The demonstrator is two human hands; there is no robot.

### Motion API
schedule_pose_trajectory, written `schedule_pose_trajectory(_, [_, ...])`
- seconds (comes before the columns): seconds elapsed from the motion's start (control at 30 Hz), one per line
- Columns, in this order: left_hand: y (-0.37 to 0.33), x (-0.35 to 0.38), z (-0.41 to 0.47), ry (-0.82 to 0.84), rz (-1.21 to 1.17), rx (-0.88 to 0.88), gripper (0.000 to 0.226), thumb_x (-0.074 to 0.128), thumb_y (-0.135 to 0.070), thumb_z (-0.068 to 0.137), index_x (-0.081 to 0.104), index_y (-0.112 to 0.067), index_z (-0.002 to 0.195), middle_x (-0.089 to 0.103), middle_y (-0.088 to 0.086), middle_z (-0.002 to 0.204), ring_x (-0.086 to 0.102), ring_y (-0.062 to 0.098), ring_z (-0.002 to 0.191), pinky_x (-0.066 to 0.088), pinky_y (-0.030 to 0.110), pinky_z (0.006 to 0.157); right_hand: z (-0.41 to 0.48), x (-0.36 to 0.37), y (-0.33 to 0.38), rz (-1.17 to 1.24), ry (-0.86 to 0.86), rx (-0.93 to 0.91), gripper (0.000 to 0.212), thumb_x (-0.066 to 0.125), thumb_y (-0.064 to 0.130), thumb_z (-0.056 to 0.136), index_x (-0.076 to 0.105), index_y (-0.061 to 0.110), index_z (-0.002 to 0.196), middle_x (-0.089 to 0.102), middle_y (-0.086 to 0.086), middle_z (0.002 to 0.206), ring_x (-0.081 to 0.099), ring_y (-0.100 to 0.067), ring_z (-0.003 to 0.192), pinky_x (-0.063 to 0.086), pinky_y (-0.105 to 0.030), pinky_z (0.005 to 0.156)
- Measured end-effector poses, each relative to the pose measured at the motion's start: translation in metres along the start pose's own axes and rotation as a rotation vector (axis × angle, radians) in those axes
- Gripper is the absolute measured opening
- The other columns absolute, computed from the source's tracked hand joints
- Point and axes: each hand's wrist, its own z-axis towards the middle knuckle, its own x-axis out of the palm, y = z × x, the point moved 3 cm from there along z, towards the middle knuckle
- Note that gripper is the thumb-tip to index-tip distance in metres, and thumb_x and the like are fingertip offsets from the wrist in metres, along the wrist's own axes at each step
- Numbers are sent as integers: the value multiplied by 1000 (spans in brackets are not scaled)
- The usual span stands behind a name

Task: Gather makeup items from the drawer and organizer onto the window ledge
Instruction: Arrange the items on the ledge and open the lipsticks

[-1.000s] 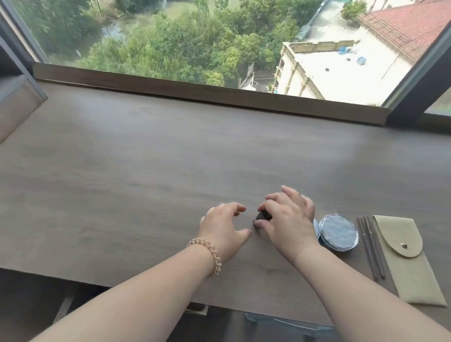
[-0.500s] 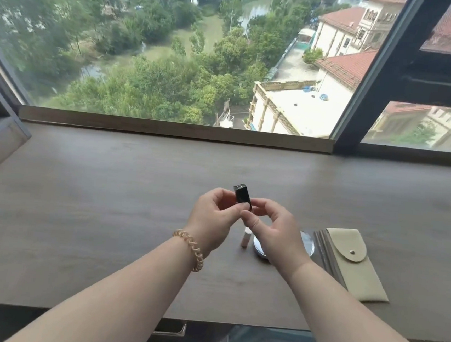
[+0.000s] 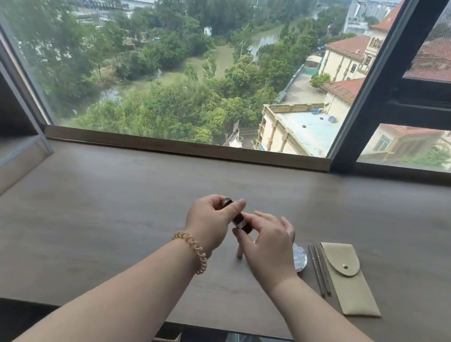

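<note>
Clear object below the window ledge (image 3: 106,215) is cut off, I can't identify it. Left hand (image 3: 208,224) grips the black tube (image 3: 238,217) with curled fingers. Right hand (image 3: 267,242) pinches its lower end, other fingers loose. Tube is held above the ledge. Right hand half hides a pale stick (image 3: 239,254) and round compact (image 3: 300,259); beige pouch (image 3: 345,279) beside.
</note>
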Motion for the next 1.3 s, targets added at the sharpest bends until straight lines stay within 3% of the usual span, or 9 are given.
schedule_pose_trajectory(0.2, [-16, 2, -5, -53, 22, -17, 33, 73, -38, 78, 64, -10, 65, 54, -3, 53, 42, 9, 44, 36, 21, 46, 5, -7, 5, -83, -58, -105, 23, 62, 28, 78, 69, 27, 100, 72, 10, 86, 60, -14, 111, 19, -38, 102])
schedule_pose_trajectory(0.33, [-59, -49, 10, -435, -225, -122, 39, 64, -53, 80, 59, -15, 72, 59, 3, 72, 44, 13, 53, 36, 26, 48, -7, -18, -33, -91, -11, 51, 13, 68, 17, 76, 69, 25, 87, 70, 10, 82, 60, -17, 113, 20, -42, 101])
schedule_pose_trajectory(0.4, [-88, -84, 19, -478, -219, -65, 36, 64, -53, 80, 59, -18, 77, 58, -2, 75, 45, 11, 56, 37, 25, 51, -22, -30, -62, -95, -6, 108, 14, 66, 21, 77, 68, 26, 90, 67, 14, 85, 57, -17, 117, 19, -46, 104])
schedule_pose_trajectory(0.53, [-92, -78, 18, -253, -131, 100, 17, 67, -35, 84, 63, -19, 80, 59, -5, 75, 52, 8, 67, 39, 18, 60, -15, -36, -60, 61, 31, 186, 14, 66, 22, 84, 66, 30, 97, 63, 23, 92, 43, -9, 129, 11, -42, 112])
schedule_pose_trajectory(0.67, [-44, -29, 0, 50, 44, 111, 4, 72, -18, 80, 71, -15, 80, 64, -2, 65, 56, 5, 59, 43, 10, 53, 2, -30, -30, 262, 6, 172, 22, 70, 20, 81, 62, 40, 89, 64, 22, 86, 46, -10, 125, 25, -49, 109])
schedule_pose_trajectory(0.83, [-5, 6, -14, 274, -22, 61, 17, 72, -1, 78, 69, 3, 94, 70, 4, 72, 63, 6, 59, 50, 17, 57, 1, -12, -28, 382, 51, 158, 18, 65, 47, 74, 63, 37, 89, 68, 17, 88, 61, -11, 102, 40, -51, 96])
schedule_pose_trajectory(1.03, [9, 5, -12, 165, -137, 39, 5, 72, 3, 76, 67, 4, 79, 68, 20, 75, 66, 24, 68, 52, 24, 60, -9, 3, -20, 489, 103, 193, 13, 66, 42, 79, 67, 36, 90, 69, 12, 88, 60, -7, 94, 47, -32, 88])
schedule_pose_trajectory(1.13, [10, -2, -10, 151, -141, 60, 7, 71, 3, 76, 65, 5, 76, 63, 12, 66, 59, 14, 58, 48, 19, 54, -11, 5, -9, 806, 278, 267, 12, 61, 28, 88, 72, 22, 92, 72, 4, 88, 62, -10, 88, 46, -17, 79])
schedule_pose_trajectory(1.3, [15, -8, -7, 172, -166, 45, 9, 70, 5, 76, 63, 0, 73, 62, 3, 58, 58, 9, 52, 46, 17, 50, -14, 11, -10, 1000, 410, 430, 17, 54, 16, 94, 70, 13, 97, 68, -1, 90, 59, -3, 81, 42, -17, 78])
